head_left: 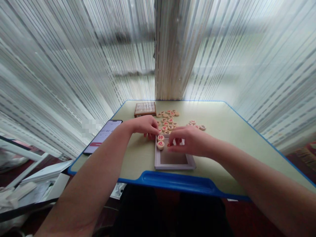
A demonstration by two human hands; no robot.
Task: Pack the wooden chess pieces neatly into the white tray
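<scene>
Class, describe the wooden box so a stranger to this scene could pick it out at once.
Start at the green table with the blue rim and look to its far edge. Just left of the scattered round pieces lies the wooden box. It is the only brown, square thing there; the tray nearer the person is white.

One white tray (190, 163) holds two round game pieces (160, 141). One wooden box (145, 108) and one phone (103, 136) lie far left on the worktop (222, 148). The loose pieces (168, 120) beyond are too crowded to count.
</scene>
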